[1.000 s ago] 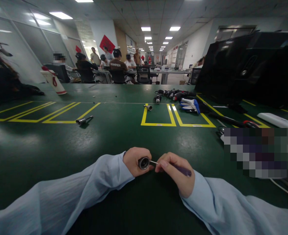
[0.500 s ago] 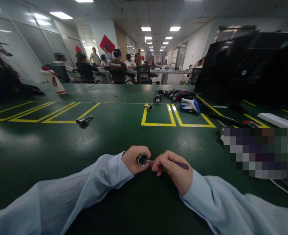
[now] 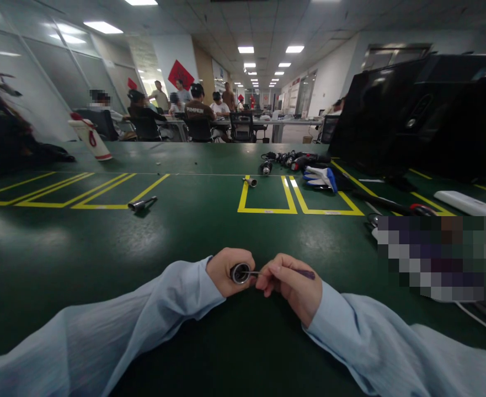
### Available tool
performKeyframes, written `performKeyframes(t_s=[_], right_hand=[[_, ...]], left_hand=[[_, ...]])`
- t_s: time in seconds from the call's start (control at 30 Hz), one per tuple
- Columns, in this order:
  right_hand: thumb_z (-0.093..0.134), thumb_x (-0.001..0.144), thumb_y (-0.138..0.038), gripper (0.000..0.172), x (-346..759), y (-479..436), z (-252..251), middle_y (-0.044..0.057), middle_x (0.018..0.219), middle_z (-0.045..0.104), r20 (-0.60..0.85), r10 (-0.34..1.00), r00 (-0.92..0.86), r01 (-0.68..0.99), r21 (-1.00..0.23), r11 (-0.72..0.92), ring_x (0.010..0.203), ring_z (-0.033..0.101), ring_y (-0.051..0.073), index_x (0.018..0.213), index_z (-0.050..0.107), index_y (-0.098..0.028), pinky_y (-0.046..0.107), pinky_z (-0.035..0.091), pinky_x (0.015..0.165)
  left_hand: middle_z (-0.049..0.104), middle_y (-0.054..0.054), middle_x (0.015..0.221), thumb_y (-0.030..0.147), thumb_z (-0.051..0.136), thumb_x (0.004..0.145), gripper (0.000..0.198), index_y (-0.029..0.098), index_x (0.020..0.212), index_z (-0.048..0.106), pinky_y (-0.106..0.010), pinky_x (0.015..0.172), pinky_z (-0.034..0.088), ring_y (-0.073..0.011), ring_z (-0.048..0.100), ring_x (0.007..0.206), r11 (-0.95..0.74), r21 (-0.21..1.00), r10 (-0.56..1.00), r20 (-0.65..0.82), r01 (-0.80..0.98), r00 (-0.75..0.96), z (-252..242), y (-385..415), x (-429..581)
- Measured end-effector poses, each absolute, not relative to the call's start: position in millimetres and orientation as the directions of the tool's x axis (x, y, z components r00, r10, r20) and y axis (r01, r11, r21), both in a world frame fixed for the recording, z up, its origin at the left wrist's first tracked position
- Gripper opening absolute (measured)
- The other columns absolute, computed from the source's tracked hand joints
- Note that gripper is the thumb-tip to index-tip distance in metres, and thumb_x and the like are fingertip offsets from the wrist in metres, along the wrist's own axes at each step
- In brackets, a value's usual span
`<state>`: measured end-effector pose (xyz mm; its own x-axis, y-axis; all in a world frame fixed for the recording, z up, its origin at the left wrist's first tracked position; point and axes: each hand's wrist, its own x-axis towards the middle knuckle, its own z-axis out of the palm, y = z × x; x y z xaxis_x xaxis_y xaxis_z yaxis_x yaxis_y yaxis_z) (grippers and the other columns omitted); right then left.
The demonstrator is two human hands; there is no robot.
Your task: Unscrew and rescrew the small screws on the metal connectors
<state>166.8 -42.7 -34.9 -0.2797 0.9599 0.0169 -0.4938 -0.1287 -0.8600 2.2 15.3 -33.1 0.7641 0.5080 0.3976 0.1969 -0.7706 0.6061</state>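
Observation:
My left hand (image 3: 229,266) is closed around a dark cylinder with a shiny metal rim (image 3: 240,273), its hollow end facing me. Between thumb and fingers, my right hand (image 3: 290,281) grips a slim screwdriver (image 3: 306,273) with a dark purple handle. The thin shaft reaches left into the cylinder's mouth, and its tip cannot be made out inside. Both hands are close together, low over the green table (image 3: 193,231). Most of the cylinder's body is hidden by my left fingers.
Farther off lie a metal socket-like part (image 3: 141,204), a smaller metal piece (image 3: 250,181) inside a yellow taped outline (image 3: 267,210), a corded tool (image 3: 304,160) and a blue-white glove (image 3: 321,179). A white cup (image 3: 91,140) leans at back left. Dark monitors (image 3: 408,110) stand right.
The screwdriver's handle has shifted slightly left and up, and its angle at the cylinder's mouth differs a little. My left hand has barely moved and keeps its hold.

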Motion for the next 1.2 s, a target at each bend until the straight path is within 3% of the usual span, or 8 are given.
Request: performKeyframes(t_s=[0.2,0.43,0.67,0.77,0.93,1.1,1.2], right_hand=[[0.06,0.072,-0.03,0.02,167.2,-44.8,-33.9,0.004,0.063,0.064,0.04,0.957,-0.287,-0.546,-0.828,-0.129,0.06,0.058,0.013,0.062,0.054,-0.014,0.023,0.042,0.052],[0.054,0.079,-0.029,0.02,168.0,-48.2,-38.0,0.004,0.068,0.062,0.172,0.955,-0.243,-0.344,-0.936,0.081,0.062,0.055,0.011,0.067,0.058,-0.013,0.023,0.043,0.055],[0.057,0.076,-0.03,0.02,167.1,-44.6,-36.1,0.003,0.064,0.063,0.067,0.952,-0.299,-0.489,-0.867,-0.093,0.06,0.057,0.013,0.064,0.054,-0.014,0.022,0.042,0.05],[0.053,0.079,-0.029,0.017,168.5,-45.3,-36.6,0.004,0.071,0.063,0.178,0.944,-0.276,-0.441,-0.897,0.04,0.066,0.057,0.013,0.07,0.056,-0.015,0.024,0.043,0.054],[0.047,0.083,-0.027,0.016,172.3,-53.8,-31.1,0.006,0.08,0.061,0.324,0.903,-0.282,-0.142,-0.945,0.294,0.068,0.055,0.013,0.078,0.057,-0.016,0.026,0.044,0.059],[0.045,0.083,-0.021,0.013,171.1,-60.9,-24.9,0.006,0.079,0.059,0.48,0.834,-0.272,0.03,-0.862,0.506,0.077,0.056,0.016,0.077,0.056,-0.018,0.029,0.043,0.07],[0.045,0.082,-0.02,0.012,170.0,-61.3,-24.4,0.005,0.078,0.059,0.527,0.803,-0.279,0.068,-0.823,0.564,0.075,0.056,0.016,0.079,0.056,-0.018,0.029,0.043,0.069]], left_hand=[[0.042,0.002,0.054,0.028,0.054,0.071,0.021,0.014,0.058,0.044,-0.019,0.045,0.03,-0.0063,0.037,0.048,-0.722,0.66,0.566,0.389,0.209,0.727,-29.2,13.5,1.8],[0.044,0.002,0.054,0.026,0.053,0.07,0.018,0.014,0.059,0.045,-0.019,0.045,0.03,-0.0065,0.038,0.048,-0.742,0.628,0.564,0.399,0.233,0.723,-30.8,11.4,3.0],[0.043,0.002,0.054,0.028,0.057,0.068,0.021,0.014,0.058,0.045,-0.019,0.045,0.03,-0.0065,0.038,0.048,-0.715,0.669,0.571,0.393,0.202,0.721,-29.2,12.4,1.7],[0.044,0.002,0.055,0.028,0.059,0.067,0.02,0.014,0.059,0.046,-0.019,0.044,0.03,-0.0064,0.037,0.048,-0.673,0.715,0.604,0.384,0.189,0.698,-27.9,12.7,0.6],[0.046,0.001,0.056,0.027,0.059,0.066,0.019,0.013,0.06,0.047,-0.019,0.045,0.032,-0.007,0.04,0.049,-0.633,0.755,0.65,0.4,0.17,0.647,-26.4,11.9,0.4],[0.047,0.001,0.058,0.026,0.061,0.066,0.019,0.013,0.063,0.048,-0.019,0.047,0.035,-0.0073,0.042,0.05,-0.622,0.761,0.669,0.396,0.183,0.628,-24.9,14.1,-1.0],[0.047,0.002,0.059,0.026,0.061,0.067,0.019,0.013,0.064,0.047,-0.02,0.048,0.036,-0.0073,0.043,0.051,-0.601,0.771,0.698,0.376,0.211,0.61,-24.7,15.3,-1.8]])
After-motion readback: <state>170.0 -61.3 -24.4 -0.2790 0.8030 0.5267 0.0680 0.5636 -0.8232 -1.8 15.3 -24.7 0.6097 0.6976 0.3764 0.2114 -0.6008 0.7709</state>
